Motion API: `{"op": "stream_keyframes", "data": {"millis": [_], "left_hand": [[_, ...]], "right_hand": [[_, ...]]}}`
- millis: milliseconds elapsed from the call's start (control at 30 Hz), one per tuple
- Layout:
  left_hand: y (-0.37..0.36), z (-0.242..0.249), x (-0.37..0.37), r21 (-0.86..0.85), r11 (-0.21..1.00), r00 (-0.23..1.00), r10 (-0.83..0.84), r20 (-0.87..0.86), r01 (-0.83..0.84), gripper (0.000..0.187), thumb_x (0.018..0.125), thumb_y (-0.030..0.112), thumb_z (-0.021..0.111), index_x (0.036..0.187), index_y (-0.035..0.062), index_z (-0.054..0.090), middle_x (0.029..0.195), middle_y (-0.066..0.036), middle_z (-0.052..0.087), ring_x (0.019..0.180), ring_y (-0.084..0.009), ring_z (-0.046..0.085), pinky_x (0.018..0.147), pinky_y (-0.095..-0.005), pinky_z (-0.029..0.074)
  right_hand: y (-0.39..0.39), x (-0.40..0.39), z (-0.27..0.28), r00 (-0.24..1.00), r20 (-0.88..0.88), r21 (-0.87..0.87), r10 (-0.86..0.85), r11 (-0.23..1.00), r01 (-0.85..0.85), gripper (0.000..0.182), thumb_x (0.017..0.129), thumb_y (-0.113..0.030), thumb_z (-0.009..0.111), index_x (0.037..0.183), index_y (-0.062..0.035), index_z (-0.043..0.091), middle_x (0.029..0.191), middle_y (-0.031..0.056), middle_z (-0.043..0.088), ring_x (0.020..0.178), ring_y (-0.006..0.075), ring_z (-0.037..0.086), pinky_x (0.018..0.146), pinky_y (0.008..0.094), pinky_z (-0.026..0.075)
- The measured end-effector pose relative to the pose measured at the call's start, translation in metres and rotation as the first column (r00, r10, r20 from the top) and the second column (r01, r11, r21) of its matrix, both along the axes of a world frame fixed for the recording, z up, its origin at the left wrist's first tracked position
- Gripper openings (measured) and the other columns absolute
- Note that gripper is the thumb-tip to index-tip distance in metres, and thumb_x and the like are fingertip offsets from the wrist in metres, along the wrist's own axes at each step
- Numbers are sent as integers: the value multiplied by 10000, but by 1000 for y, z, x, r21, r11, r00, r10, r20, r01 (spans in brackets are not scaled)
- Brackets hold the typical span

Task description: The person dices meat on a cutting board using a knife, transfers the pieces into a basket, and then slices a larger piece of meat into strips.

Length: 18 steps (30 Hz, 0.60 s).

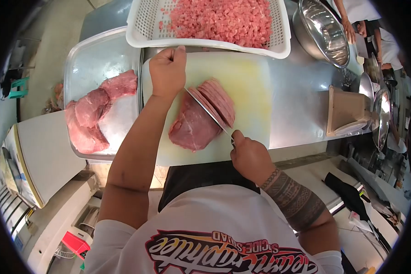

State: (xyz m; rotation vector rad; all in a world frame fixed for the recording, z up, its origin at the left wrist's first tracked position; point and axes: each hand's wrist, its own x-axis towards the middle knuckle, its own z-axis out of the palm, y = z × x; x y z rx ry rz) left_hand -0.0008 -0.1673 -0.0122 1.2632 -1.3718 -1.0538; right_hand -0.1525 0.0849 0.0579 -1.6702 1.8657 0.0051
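My right hand (250, 156) grips the handle of a kitchen knife (208, 111). Its long blade lies slantwise across a block of raw red meat (195, 124), between the uncut part and several thin slices (218, 98) leaning together. Beneath the meat is a pale, yellow-stained cutting board (253, 82). My left hand (168, 72) is closed in a fist over the board's upper left, close to the knife's tip and off the meat; nothing shows in it.
Left of the board, a metal tray (118, 112) holds large raw meat pieces (93, 107). A white perforated basket (205, 44) of diced meat borders the board's far side. A steel bowl (322, 34) and a tan container (347, 111) stand to the right. Other people (347, 27) are at the far right.
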Motion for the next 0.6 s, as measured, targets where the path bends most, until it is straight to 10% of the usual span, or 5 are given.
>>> {"op": "stream_keyframes", "data": {"millis": [333, 433, 533, 600], "left_hand": [[23, 57, -2, 123, 992, 991, 19, -135, -2, 440, 1005, 218, 708, 645, -1, 580, 562, 7, 470, 575, -80, 386, 539, -338, 381], [21, 48, 1, -31, 998, 994, -59, 96, 63, 387, 976, 229, 742, 690, 7, 604, 561, -59, 534, 517, -158, 470, 553, -387, 433], [16, 69, 11, -163, 882, 742, -257, 620, 442, 261, 943, 220, 762, 799, 39, 641, 694, -104, 653, 595, -293, 601, 605, -425, 487], [14, 74, 11, -171, 747, 639, -399, 658, 643, 193, 873, 200, 783, 820, 64, 656, 797, -129, 689, 708, -355, 648, 668, -459, 521]], "right_hand": [[23, -1, 88, 1000, 16, 62, -6, 998, 5, 194, 901, -63, 658, 1025, -12, 517, 783, 223, 683, 696, 422, 714, 628, 520, 578], [21, 0, 68, 1000, -23, -39, 16, 999, -17, 187, 900, -57, 653, 1018, -11, 515, 780, 219, 682, 679, 417, 708, 615, 513, 575], [17, 1, 39, 1000, 6, -65, 2, 998, -2, 175, 898, -63, 653, 1010, -16, 527, 778, 213, 686, 674, 403, 710, 621, 502, 580], [16, 5, 20, 1000, -6, -63, -9, 998, 8, 169, 899, -74, 651, 1012, -21, 536, 777, 206, 690, 681, 392, 714, 630, 498, 583]]}}
